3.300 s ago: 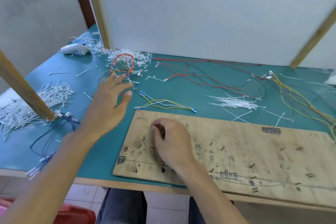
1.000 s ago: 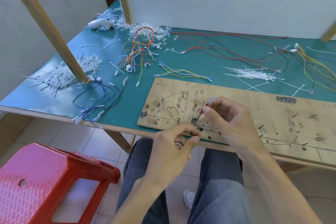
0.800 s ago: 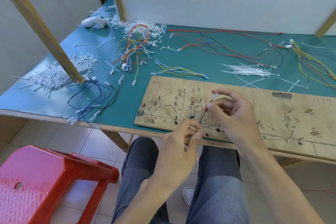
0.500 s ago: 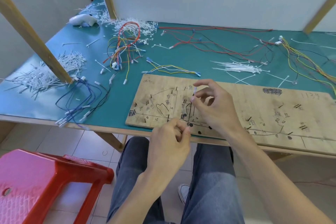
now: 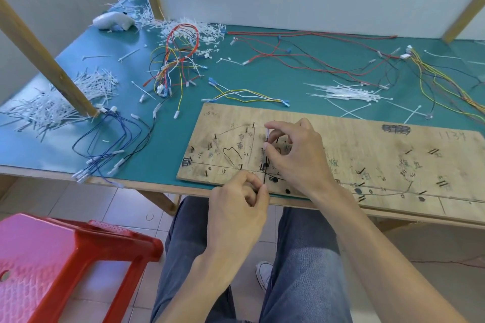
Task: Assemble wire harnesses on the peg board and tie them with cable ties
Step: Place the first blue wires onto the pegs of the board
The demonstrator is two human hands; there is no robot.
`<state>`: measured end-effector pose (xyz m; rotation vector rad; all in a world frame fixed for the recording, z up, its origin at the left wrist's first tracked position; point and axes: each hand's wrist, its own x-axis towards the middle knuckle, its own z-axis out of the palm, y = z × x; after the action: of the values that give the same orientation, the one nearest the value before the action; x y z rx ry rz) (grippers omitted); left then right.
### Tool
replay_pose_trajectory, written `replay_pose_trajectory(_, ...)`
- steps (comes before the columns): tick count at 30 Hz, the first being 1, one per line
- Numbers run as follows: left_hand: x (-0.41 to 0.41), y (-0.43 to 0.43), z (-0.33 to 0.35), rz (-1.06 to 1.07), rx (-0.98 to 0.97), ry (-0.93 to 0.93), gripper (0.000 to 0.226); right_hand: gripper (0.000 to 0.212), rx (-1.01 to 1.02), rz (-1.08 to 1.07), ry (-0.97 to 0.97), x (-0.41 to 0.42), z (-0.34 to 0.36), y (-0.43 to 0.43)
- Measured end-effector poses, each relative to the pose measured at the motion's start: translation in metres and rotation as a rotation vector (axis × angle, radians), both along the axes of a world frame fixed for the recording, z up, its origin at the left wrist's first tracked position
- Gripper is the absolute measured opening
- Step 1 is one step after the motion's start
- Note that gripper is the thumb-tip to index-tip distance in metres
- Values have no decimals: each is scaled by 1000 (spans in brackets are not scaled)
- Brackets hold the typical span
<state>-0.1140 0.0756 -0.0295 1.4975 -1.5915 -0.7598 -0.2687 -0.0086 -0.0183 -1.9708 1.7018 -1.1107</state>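
A wooden peg board (image 5: 367, 144) with black pegs and pen marks lies along the table's near edge. A thin black wire (image 5: 265, 162) with a white end runs straight up over the board's left part. My left hand (image 5: 236, 207) pinches its lower end just off the board's front edge. My right hand (image 5: 294, 155) pinches the wire's upper white end between thumb and forefinger above the pegs. A bundle of white cable ties (image 5: 349, 93) lies behind the board.
Loose wires cover the green table (image 5: 262, 73): a red and yellow bundle (image 5: 178, 60), blue wires (image 5: 110, 144), a yellow and white wire set (image 5: 246, 94), red wires (image 5: 315, 57). Cut tie scraps (image 5: 63, 102) pile at left beside a wooden post (image 5: 44, 57). A red stool (image 5: 60, 262) stands below.
My left hand came back from the far wire pile, and both hands now hold a black wire. Over the last second they turned it from slanted to upright over the board.
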Motion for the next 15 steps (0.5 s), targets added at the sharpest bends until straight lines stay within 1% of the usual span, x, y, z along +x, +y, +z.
replay_pose_trajectory(2, 1, 2, -3, -19, 37, 33, 13, 37, -6, 9, 50, -1, -2, 1)
replay_pose_trajectory(4, 4, 3, -4, -25, 63, 52, 16, 35, -5, 10, 127, 0, -5, 0)
replay_pose_trajectory(10, 18, 4, -4, -63, 128, 71, 22, 32, -16, 33, 270, -1, -7, 6)
replay_pose_trajectory(11, 21, 4, -4, -75, 129, 63, 22, 35, -17, 32, 268, -1, -7, 8)
replay_pose_trajectory(13, 24, 5, -4, -101, 127, 53, 21, 41, -1, 34, 207, -1, -6, 9)
replay_pose_trajectory(15, 26, 7, -3, -113, 119, 54, 18, 37, 14, 36, 127, -2, -6, 8)
